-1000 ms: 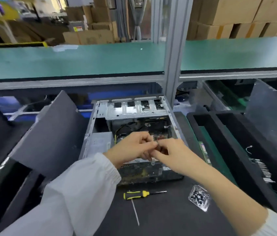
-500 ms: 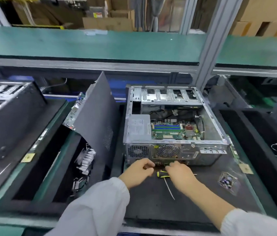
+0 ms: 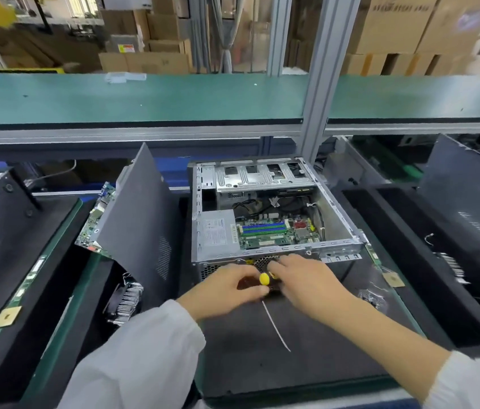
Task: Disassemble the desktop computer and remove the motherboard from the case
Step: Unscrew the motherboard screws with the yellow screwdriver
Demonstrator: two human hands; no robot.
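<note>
Motherboard [image 3: 274, 233] in open case [image 3: 340, 246]; both hands at screwdriver [image 3: 264, 279].

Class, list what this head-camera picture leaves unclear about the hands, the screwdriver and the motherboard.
- Head view: screwdriver shows only its yellow handle end; the right hand and left hand hide its shaft and tip.
- Which hand actually grips it: blurred.
- Motherboard: its near edge sits behind the case wall; its screws are too small to see.

Bright, even overhead light, soft shadows, wide-angle bending at the edges, background boxes blurred.
</note>
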